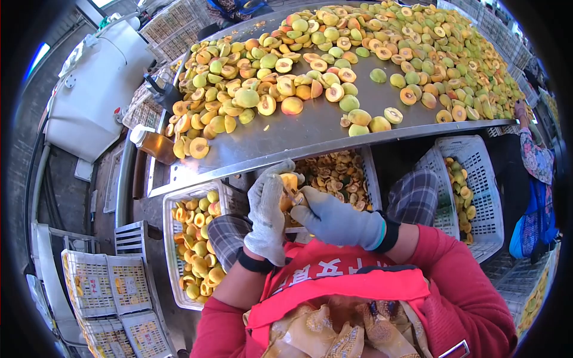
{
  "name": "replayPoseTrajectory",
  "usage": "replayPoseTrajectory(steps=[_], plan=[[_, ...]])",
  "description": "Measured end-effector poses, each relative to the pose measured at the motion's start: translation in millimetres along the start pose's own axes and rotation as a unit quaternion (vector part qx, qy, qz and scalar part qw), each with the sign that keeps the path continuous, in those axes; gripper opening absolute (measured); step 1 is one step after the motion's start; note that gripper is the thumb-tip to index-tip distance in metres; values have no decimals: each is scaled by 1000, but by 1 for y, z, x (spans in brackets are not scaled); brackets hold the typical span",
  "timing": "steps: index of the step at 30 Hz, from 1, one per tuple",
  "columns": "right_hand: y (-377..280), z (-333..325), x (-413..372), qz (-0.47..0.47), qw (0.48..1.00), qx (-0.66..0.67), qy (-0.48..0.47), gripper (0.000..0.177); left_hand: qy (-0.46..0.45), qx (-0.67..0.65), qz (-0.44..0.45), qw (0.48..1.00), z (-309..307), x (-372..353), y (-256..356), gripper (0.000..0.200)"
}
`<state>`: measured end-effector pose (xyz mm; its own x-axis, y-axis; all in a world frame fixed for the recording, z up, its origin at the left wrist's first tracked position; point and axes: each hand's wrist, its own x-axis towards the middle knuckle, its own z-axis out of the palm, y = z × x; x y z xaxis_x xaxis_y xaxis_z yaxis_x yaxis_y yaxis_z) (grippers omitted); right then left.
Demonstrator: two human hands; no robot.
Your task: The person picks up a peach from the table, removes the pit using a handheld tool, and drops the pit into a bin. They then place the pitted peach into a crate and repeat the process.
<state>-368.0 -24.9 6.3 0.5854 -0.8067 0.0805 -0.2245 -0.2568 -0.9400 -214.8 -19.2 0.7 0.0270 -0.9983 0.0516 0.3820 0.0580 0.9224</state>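
A smooth, dull-grey steel table (286, 140) slopes across the far side, heaped with halved fruit (334, 53), round, yellow-green and orange, many with hollow pit cups. Near it stand white lattice plastic crates (477, 179), one at left (170, 250) filled with whole fruit. Just below the table edge, the left hand (267, 215), in a worn knitted white glove, wraps its fingers around a small yellow fruit (290, 181) with glossy cut flesh. The right hand (335, 219), in a grey-blue glove, curls its fingers tightly, tips pressed to that fruit
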Motion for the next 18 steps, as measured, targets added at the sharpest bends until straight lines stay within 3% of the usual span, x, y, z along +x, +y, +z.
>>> replayPoseTrajectory(steps=[1, 4, 5, 7, 10, 12, 13, 14, 15, 16, 18], plan=[[8, 2, 1, -105, 986, -124, 38, 31, -4, 40, -16, 999, 6, 0, 13, 42], [2, -10, 0, -68, 989, -131, -31, 32, -52, 55, -111, 991, -2, 8, 22, 37], [-9, -18, 0, 37, 995, -37, -90, 31, -90, 119, -95, 984, -5, 13, 25, 38], [-36, -33, 3, 240, 938, 151, -200, 30, -93, 104, -143, 980, -2, 16, 32, 37], [-36, -33, 0, 216, 947, 136, -196, 29, -88, 152, -163, 971, 6, 18, 39, 36], [19, -5, 4, -35, 998, 0, -54, 30, -89, 233, -172, 953, -4, 26, 27, 35], [22, 1, 8, -161, 984, -68, 20, 30, -92, 216, -162, 959, -2, 26, 26, 35], [25, -4, 4, -28, 998, 36, -41, 30, -96, 198, -151, 964, 0, 26, 25, 35], [-1, -19, 1, 105, 979, 138, -103, 30, -98, 180, -140, 969, 3, 26, 23, 34], [-14, -28, 0, 235, 929, 237, -161, 30, -86, 138, -148, 975, 4, 27, 20, 33], [-4, -31, 2, 218, 882, 371, -190, 30, -62, 55, -164, 983, 4, 28, 7, 32]])
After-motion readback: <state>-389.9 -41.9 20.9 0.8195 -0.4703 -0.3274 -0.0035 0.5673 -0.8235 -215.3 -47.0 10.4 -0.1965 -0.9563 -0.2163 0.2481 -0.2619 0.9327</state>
